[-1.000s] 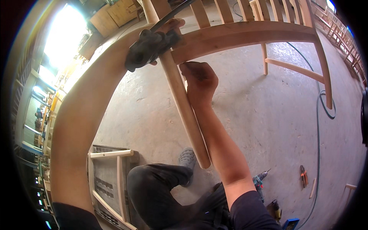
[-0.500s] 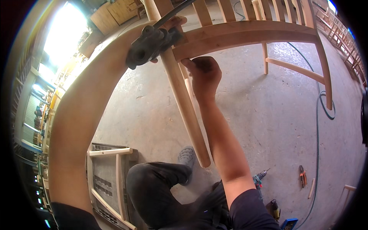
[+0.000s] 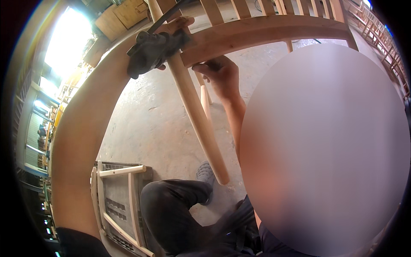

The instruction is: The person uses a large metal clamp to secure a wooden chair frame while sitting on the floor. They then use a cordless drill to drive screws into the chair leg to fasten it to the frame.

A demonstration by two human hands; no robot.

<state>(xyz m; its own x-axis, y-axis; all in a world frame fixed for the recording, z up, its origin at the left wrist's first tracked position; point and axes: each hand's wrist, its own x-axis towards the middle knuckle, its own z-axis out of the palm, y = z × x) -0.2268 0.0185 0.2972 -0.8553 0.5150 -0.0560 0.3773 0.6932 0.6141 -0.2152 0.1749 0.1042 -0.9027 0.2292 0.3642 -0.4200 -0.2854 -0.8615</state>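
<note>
A pale wooden chair frame stands tilted before me, with a curved rail [image 3: 261, 32] meeting a round leg [image 3: 199, 126] near my hands. My left hand [image 3: 182, 25] is at that joint, its fingers curled around a dark metal clamp-like tool [image 3: 150, 53] with a long dark bar; the tool hides most of the palm. My right hand [image 3: 220, 77] is closed just under the rail, beside the leg, thumb and fingers pressed together. Whether something small is between them is hidden. A large blurred oval covers most of my right forearm.
A smaller wooden frame [image 3: 122, 171] rests on a dark slatted crate [image 3: 145, 173] at lower left, beside my bent knee [image 3: 167, 197]. Upright slats [image 3: 212, 13] rise behind the rail. Wooden cabinets [image 3: 113, 21] stand far back; more chair frames [image 3: 376, 32] line the far right.
The chair frame and both hands have shifted slightly left and up in the picture. A blurred oval now covers the right side, hiding the floor tools and cable seen before.
</note>
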